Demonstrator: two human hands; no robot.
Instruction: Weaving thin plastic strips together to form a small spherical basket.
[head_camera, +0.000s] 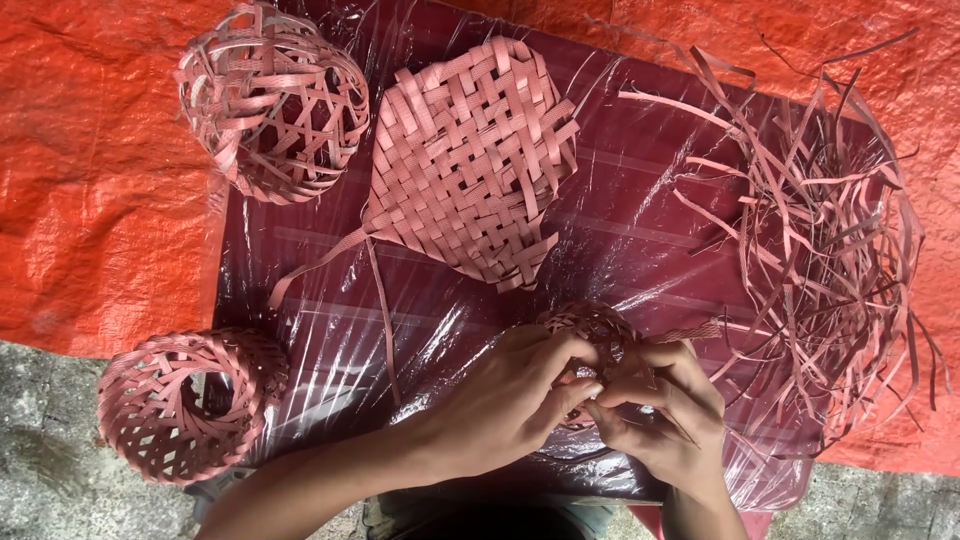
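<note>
Both hands meet at the near edge of a dark red table wrapped in clear plastic. My left hand and my right hand together grip a small round woven piece of pink strips, fingers pinching its near side. One loose strip sticks out of the piece toward the right. Most of the piece is hidden behind my fingers.
A flat heart-shaped woven mat lies beyond the hands. An open-weave ball basket sits at the far left corner, a woven ring basket at the near left. A tangle of loose pink strips fills the right side. An orange tarp lies underneath.
</note>
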